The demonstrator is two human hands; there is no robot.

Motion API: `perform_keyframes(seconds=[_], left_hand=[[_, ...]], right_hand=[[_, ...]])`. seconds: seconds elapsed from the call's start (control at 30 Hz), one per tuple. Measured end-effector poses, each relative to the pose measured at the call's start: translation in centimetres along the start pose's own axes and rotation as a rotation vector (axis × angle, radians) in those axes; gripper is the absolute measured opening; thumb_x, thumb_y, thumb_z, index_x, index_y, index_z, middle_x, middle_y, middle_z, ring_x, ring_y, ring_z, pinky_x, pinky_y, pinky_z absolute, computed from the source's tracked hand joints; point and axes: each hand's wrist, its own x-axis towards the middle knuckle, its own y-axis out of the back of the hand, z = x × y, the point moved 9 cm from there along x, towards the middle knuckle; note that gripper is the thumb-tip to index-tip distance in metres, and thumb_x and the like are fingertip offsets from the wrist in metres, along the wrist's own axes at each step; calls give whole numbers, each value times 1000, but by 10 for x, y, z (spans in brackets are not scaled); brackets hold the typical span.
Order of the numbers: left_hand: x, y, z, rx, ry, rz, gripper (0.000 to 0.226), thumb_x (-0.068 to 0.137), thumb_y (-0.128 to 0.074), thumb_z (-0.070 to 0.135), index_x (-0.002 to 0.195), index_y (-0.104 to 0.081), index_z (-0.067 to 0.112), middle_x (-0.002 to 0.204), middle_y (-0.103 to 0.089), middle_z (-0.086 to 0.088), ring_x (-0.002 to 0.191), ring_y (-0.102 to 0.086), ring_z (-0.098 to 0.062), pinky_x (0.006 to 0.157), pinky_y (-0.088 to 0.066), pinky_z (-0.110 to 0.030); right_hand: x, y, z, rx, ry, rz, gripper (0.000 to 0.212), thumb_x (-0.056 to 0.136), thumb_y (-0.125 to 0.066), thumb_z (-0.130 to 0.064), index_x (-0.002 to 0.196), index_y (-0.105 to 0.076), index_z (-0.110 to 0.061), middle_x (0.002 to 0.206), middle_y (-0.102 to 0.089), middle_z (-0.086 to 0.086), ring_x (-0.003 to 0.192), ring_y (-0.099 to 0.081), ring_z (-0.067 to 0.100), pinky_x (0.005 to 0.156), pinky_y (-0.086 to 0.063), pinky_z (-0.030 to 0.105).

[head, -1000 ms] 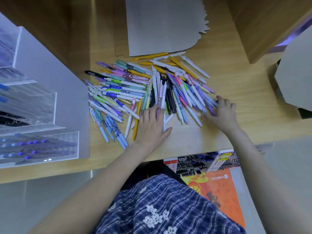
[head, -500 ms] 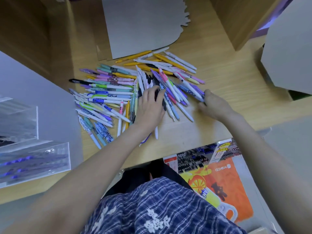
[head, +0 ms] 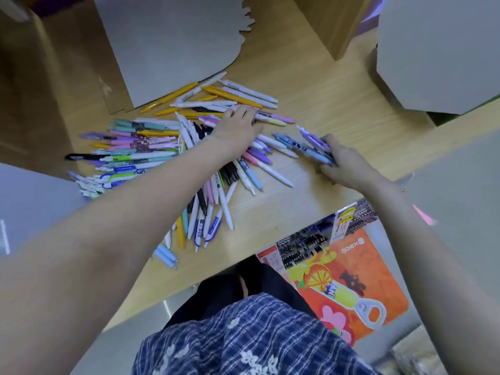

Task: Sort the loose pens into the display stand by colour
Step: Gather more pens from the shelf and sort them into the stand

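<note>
The left hand (head: pixel 238 125) lies flat, fingers straight, on the pens (head: pixel 151 155) spread over the tabletop (head: pixel 319 104); the right hand (head: pixel 343 163) grips a blue bunch (head: pixel 311 144) just beside.

The pens (head: pixel 151 152) come in yellow, white, pink, purple, teal, pale blue and black. The bunch (head: pixel 311 144) in the right hand (head: pixel 343 166) is blue and purple. The desk (head: pixel 311 85) is light wood. The shirt (head: pixel 243 339) is navy plaid with white flowers. The bag (head: pixel 359 272) is orange.
</note>
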Motion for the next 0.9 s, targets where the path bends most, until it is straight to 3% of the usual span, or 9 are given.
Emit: perform_keyframes(seconds=[0.13, 0.23, 0.37, 0.47, 0.57, 0.63, 0.73, 0.83, 0.9], left_hand=[[1, 9, -5, 22, -67, 45, 43, 89, -43, -1, 132, -38, 3, 141, -30, -19, 129, -27, -33, 105, -21, -41], [-8, 34, -16, -166, -36, 169, 42, 84, -43, -7, 125, -42, 3, 130, -46, -15, 122, -39, -31, 105, -18, -35], [-41, 71, -29, -364, 29, 387, 16, 88, -44, -3, 103, -49, 0, 102, -53, -19, 94, -49, -34, 66, -19, -29], [-77, 86, -41, -493, 130, 457, 12, 95, -41, 5, 104, -48, 0, 87, -47, -12, 74, -39, -25, 56, -9, -30], [-115, 85, -55, -736, 278, 441, 11, 99, -39, 19, 103, -41, 9, 73, -43, 1, 58, -36, -18, 47, -20, -33], [-142, 80, -60, -998, 314, 397, 11, 100, -38, 24, 95, -40, 14, 69, -44, 3, 55, -41, -12, 48, -33, -29], [-192, 65, -63, -1412, 368, 326, 19, 97, -46, 18, 78, -47, 16, 61, -49, 6, 48, -45, -1, 50, -38, -15], [-253, 45, -61, -1826, 388, 255, 12, 96, -47, 13, 87, -52, 7, 55, -47, 6, 47, -40, -10, 47, -35, -19], [-299, 39, -66, -1892, 389, 265, 11, 95, -48, 12, 90, -54, 4, 55, -45, 5, 47, -38, -11, 46, -34, -18]], right_hand=[[7, -7, 6, 13, -62, -22, 24, 90, -51, -11, 112, -42, -4, 86, -51, 17, 72, -47, 27, 61, -36, 33], [9, -3, 5, 31, -51, 34, 22, 91, -58, -22, 98, -43, -7, 81, -48, 11, 77, -46, 28, 60, -26, 33], [6, 5, -12, 82, -20, 96, 38, 81, -69, -39, 83, -45, -10, 64, -44, -1, 65, -42, 24, 56, -26, 36], [6, 6, -28, -54, -20, 93, 39, 78, -73, -37, 81, -44, -11, 66, -44, 0, 71, -49, 29, 57, -29, 34], [-4, 20, -44, -117, -55, 248, 32, 86, -64, -30, 73, -40, -14, 66, -45, 4, 73, -52, 33, 58, -31, 33], [-15, 25, -68, 181, -13, 288, 32, 90, -59, -28, 66, -42, -15, 54, -48, 2, 55, -53, 24, 52, -37, 32], [-39, 16, -136, 685, 134, 179, 28, 93, -55, -17, 68, -52, -6, 52, -55, 10, 37, -49, 12, 43, -41, 24], [-70, 3, -218, 895, 276, 93, 22, 95, -52, -16, 76, -56, -7, 53, -43, 10, 34, -31, 9, 35, -26, 17], [-91, -15, -270, 1079, 344, -20, 9, 96, -49, -14, 95, -55, -9, 49, -35, -3, 35, -22, 4, 33, -18, 15]])
